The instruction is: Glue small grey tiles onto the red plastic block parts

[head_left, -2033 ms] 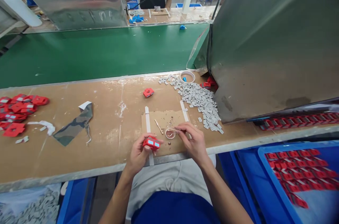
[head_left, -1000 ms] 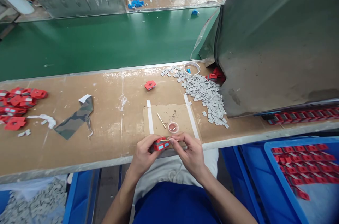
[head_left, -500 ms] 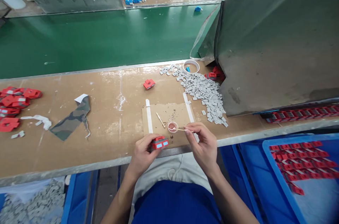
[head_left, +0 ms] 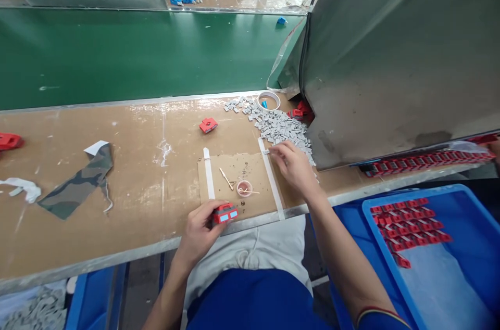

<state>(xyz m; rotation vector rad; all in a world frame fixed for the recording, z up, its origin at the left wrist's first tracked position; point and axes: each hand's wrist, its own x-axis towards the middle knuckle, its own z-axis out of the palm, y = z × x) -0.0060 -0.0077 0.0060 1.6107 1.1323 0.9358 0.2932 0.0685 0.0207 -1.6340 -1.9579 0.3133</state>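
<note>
My left hand point(head_left: 201, 226) is closed around a small red toy vehicle point(head_left: 225, 213) with light-blue windows and a grey band, at the table's front edge. My right hand point(head_left: 291, 163) has its fingertips bent together at a small grey tile point(head_left: 266, 151) on the right tape strip point(head_left: 272, 179). Between the hands stands a small clear cup point(head_left: 244, 188) with reddish-brown contents, and a thin swab stick point(head_left: 252, 192) rests across its rim. A second stick point(head_left: 225, 178) lies left of the cup on the cardboard sheet point(head_left: 255, 205).
Many grey tiles point(head_left: 279, 124) lie heaped beside a tape roll point(head_left: 269, 101). Another red vehicle point(head_left: 208, 125) sits behind the cardboard. Camouflage cloth point(head_left: 78, 179) lies left. A metal housing point(head_left: 390, 85) bounds the right side; below it, a blue bin point(head_left: 464, 267) holds rows of red pieces.
My right hand has let go of the swab stick, now left in the cup, and moved away to the grey tile near the heap. The left hand keeps the red vehicle. The view has swung right.
</note>
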